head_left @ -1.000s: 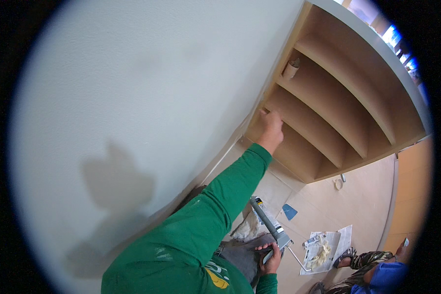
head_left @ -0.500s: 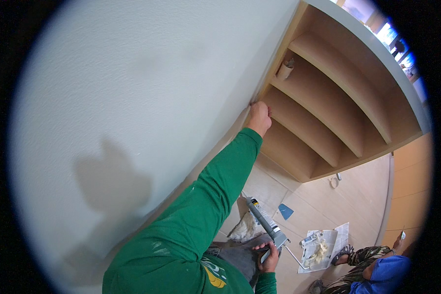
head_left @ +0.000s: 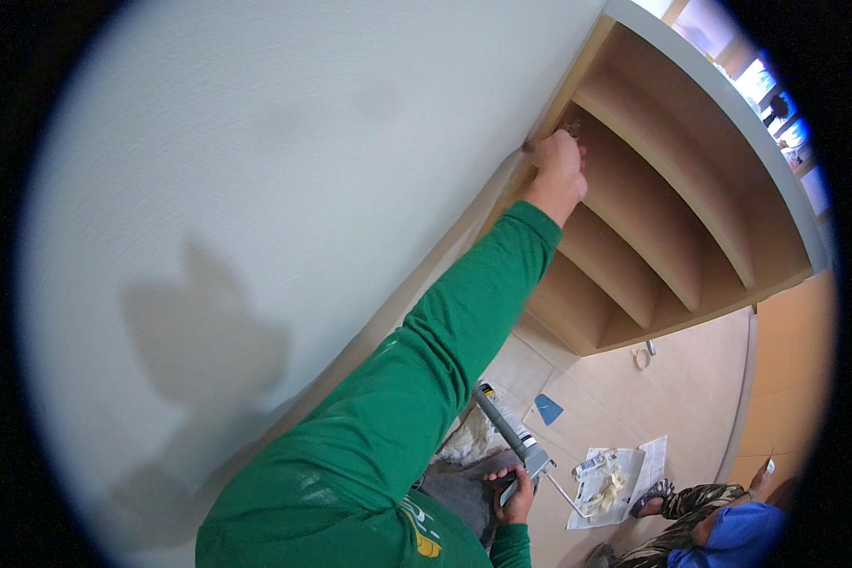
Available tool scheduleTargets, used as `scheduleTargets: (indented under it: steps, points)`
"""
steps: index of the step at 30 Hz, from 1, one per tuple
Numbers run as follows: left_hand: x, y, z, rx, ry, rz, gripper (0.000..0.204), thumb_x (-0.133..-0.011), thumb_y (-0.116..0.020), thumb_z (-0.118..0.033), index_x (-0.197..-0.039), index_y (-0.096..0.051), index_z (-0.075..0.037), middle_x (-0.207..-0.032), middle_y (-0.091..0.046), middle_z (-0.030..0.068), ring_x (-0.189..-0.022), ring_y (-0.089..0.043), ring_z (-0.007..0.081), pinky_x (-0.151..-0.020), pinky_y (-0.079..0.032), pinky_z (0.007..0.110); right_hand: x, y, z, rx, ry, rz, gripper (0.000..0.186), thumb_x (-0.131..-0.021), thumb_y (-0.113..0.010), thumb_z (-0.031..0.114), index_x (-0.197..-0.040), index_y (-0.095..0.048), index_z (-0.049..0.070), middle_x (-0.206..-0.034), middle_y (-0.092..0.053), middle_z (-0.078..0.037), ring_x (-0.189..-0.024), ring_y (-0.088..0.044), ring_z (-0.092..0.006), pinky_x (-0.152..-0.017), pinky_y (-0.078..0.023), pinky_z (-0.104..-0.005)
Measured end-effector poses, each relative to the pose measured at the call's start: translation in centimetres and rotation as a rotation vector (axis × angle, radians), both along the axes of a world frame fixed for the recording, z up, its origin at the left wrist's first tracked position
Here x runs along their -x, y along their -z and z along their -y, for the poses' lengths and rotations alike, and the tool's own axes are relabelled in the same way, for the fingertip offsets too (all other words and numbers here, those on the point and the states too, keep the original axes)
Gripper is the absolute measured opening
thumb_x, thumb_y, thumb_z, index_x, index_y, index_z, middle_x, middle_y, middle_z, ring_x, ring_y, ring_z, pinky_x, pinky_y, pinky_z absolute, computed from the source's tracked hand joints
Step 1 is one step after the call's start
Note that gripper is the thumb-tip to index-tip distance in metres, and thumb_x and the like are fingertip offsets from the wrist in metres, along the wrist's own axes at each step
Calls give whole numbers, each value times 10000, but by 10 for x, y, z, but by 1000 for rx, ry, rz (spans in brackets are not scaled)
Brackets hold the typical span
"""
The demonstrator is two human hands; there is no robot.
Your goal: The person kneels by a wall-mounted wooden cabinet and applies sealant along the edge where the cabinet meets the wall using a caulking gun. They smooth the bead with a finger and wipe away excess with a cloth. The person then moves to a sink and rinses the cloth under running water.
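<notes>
My left hand (head_left: pixel 556 165) reaches up to the inner left side of a wooden shelf unit (head_left: pixel 683 199), its fingers curled at the edge beside the white wall (head_left: pixel 284 151). Whatever is between those fingers is hidden; the small roll seen there earlier is mostly behind the hand. My right hand (head_left: pixel 511 494) grips a caulking gun (head_left: pixel 509 429) low by my legs, its nozzle end partly behind my green left sleeve.
A co-worker in blue (head_left: pixel 735 538) crouches at lower right beside newspaper (head_left: pixel 582 511) with crumpled pale material on it. A blue square scraper (head_left: pixel 548 409), a tape ring (head_left: pixel 642 358) and a crumpled cloth (head_left: pixel 469 437) lie on the floor. Wooden panels (head_left: pixel 776 379) line the right.
My left hand has moved up and right along the shelf unit's left edge to the compartment with the roll, now largely covering it. My right hand still holds the caulking gun.
</notes>
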State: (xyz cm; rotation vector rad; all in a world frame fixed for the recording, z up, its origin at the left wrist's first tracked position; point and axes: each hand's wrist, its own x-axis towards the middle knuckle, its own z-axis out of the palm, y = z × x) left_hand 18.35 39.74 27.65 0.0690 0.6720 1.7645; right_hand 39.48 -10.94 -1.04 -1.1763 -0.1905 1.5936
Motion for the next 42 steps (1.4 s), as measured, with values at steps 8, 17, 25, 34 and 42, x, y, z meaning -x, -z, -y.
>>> scheduleTargets:
  steps: [8,17,25,34,42]
  points:
    - [-17,-50,107,-519,80,-245,808,-951,-554,-126,-1611,-98,-32,-1068,-620,107,-862,-602,168,-770,-505,330,7,-4,2,10,-17,-28,235,-1007,-556,277,-970,-570,45,-808,-617,-109,-738,-653,-304,-746,-550,-519]
    - [38,333,264,170,147,-449,635,-1017,-555,-221,-1584,-279,-143,-1412,-502,162,-1155,-592,221,-916,-508,351,24,-6,5,-168,127,-145,280,-978,-627,375,-1012,-577,101,-836,-584,-53,-812,-617,-254,-844,-511,-482]
    - [-6,286,291,-20,239,-48,602,-1050,-535,-306,-1566,-279,-130,-1280,-621,134,-1046,-647,215,-856,-531,361,32,-26,-8,-363,95,-214,292,-989,-613,329,-1140,-615,79,-1012,-684,-115,-1044,-657,-343,-1057,-456,-566]
    - [-8,261,284,-69,227,-173,567,-1056,-527,-289,-1551,-324,-103,-1240,-650,121,-1028,-641,180,-861,-529,356,28,-20,-11,-426,61,-224,272,-1012,-587,372,-1051,-595,102,-878,-636,-61,-891,-658,-270,-945,-500,-536]
    - [-11,259,263,-140,198,-102,503,-1026,-584,-256,-1475,-426,-97,-1222,-674,116,-974,-688,211,-889,-539,354,26,-19,-15,-361,93,-193,323,-1025,-570,434,-944,-575,121,-736,-592,-17,-695,-614,-226,-758,-532,-468]
